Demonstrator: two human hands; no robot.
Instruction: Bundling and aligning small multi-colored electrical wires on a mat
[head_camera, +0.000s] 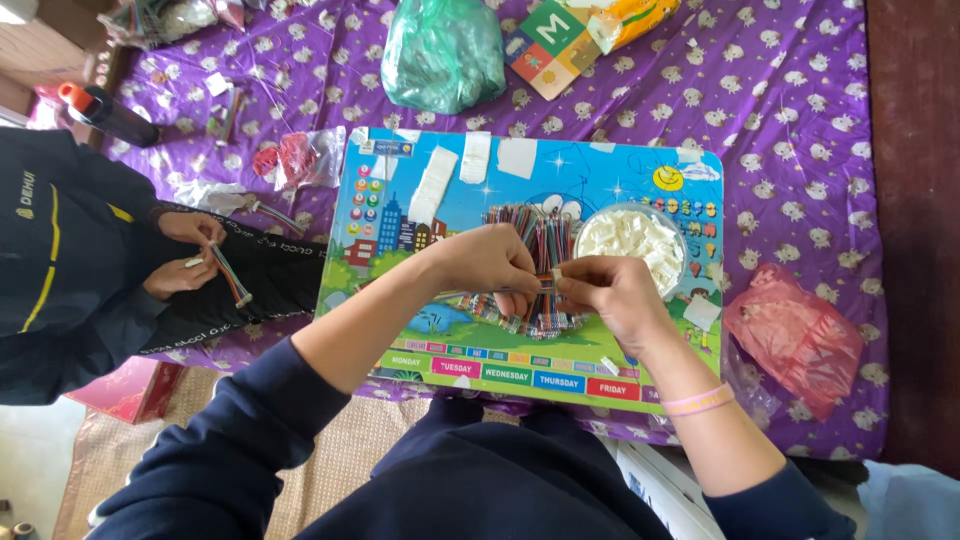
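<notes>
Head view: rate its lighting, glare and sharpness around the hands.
Head view: soft, even daylight with faint shadows; mild sheen on the green plastic bag and the glossy picture board; left hand and right hand are fairly sharp, but the thin coloured wires blend together; edges bow slightly from the wide lens.

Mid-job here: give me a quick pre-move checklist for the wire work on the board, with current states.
1. Left hand pinching thin wires: ok.
2. Right hand gripping the same wires' end: ok, hands meet at the fingertips.
3. Wire pile on the board: ok, behind the hands.
4. Bowl of white pieces within reach: ok, beside the right hand.
5. White piece seated on the wire end: cannot tell, fingers hide it.
6. Co-worker's hands apart from the board: ok.
</notes>
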